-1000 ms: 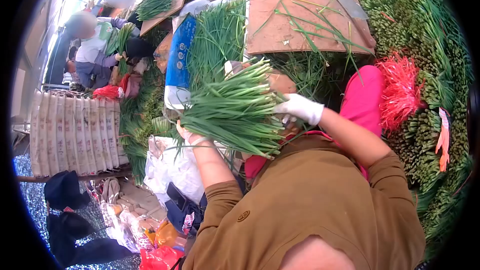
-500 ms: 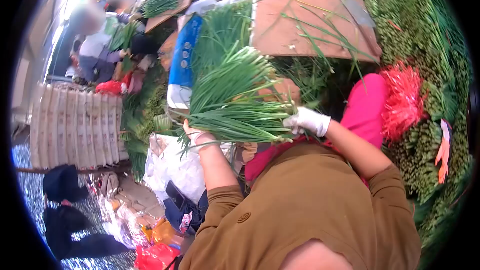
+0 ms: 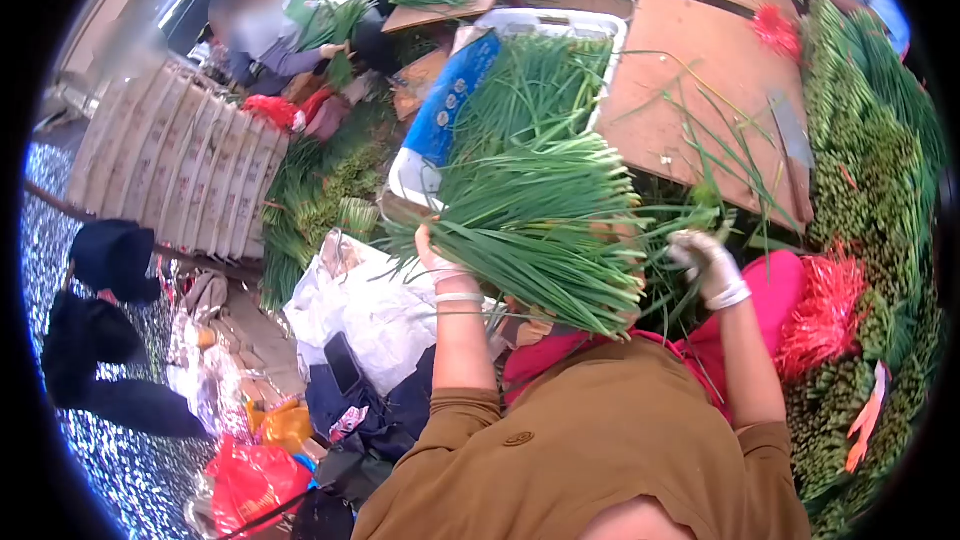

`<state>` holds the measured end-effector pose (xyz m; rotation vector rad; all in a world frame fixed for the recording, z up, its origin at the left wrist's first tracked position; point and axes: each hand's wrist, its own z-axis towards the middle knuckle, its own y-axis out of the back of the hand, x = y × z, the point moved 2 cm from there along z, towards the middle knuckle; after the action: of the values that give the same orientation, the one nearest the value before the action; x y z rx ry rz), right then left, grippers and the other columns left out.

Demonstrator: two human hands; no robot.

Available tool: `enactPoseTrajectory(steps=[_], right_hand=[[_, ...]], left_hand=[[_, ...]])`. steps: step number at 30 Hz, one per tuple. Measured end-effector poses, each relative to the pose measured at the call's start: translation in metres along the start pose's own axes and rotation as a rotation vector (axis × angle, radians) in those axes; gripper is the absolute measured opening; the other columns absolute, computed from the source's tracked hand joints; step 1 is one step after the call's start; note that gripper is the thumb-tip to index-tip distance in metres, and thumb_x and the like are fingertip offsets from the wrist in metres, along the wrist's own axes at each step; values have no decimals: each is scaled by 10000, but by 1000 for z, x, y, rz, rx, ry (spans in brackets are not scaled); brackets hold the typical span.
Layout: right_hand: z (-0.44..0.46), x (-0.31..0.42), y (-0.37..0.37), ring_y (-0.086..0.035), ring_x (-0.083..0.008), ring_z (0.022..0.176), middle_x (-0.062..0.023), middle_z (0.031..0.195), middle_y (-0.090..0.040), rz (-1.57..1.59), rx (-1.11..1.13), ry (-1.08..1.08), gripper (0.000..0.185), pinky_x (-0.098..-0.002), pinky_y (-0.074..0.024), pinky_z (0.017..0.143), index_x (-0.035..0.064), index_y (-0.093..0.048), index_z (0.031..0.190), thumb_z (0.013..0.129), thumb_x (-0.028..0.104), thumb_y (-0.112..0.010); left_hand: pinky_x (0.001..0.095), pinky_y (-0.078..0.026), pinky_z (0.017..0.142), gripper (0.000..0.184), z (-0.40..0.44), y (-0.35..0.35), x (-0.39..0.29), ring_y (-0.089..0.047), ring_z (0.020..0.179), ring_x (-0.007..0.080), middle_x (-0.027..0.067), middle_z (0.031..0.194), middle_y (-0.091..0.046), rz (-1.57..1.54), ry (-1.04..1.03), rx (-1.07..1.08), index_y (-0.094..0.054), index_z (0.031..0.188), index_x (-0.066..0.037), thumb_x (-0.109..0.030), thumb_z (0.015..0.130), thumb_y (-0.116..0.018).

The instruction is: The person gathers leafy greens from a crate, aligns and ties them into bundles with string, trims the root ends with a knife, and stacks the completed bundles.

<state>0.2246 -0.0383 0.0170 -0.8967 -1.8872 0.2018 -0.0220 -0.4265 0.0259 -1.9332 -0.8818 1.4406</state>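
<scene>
A large bunch of garlic chives (image 3: 560,225) lies fanned across my left hand (image 3: 437,258), whose fingers wrap round its leafy end. The pale cut ends point to the right. My right hand (image 3: 708,268), in a white glove, is apart from the bunch, just right of the cut ends. Its fingers are loosely bent and spaced, with nothing plainly held. Loose green leaves (image 3: 680,305) hang beside and below that hand. Beyond the bunch stands a white plastic crate (image 3: 612,50) filled with more chives, with a blue printed sheet (image 3: 452,100) along its left side.
A brown board (image 3: 690,90) with stray leaves and a flat blade (image 3: 790,130) lies beyond my right hand. Stacked green bundles (image 3: 860,160) and red plastic strips (image 3: 825,310) are at right. A white plastic bag (image 3: 365,305) and a phone (image 3: 343,362) lie left. Other people work farther back.
My right hand has left the cut ends and moved to the right, its fingers loosening. The bunch stays in my left hand, spread wider. The camera view has shifted.
</scene>
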Motion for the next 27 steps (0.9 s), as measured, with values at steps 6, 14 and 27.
enactPoseTrajectory(steps=[6,14,27], right_hand=[[29,-16,-39,-481,-61,486,61,721,-552,68,-41,-110,202,-184,-336,383,142,-580,966,866,303,-650],[-37,106,88,-404,-39,503,31,671,-461,427,-3,480,202,-170,-290,394,94,-502,802,929,240,-561],[-53,85,76,-594,-81,651,5,761,-643,-296,-485,446,216,-247,-435,600,55,-662,988,860,194,-556]], left_hand=[[372,-521,710,288,-51,-100,-19,-618,783,237,99,849,-644,77,-46,64,-627,903,-83,-356,870,-541],[482,-503,857,340,-41,-19,-8,-624,926,331,164,990,-658,20,70,49,-623,957,-53,-356,852,-512],[528,-483,867,371,-22,41,4,-610,975,354,138,1052,-658,37,198,-37,-651,967,-102,-429,856,-515]])
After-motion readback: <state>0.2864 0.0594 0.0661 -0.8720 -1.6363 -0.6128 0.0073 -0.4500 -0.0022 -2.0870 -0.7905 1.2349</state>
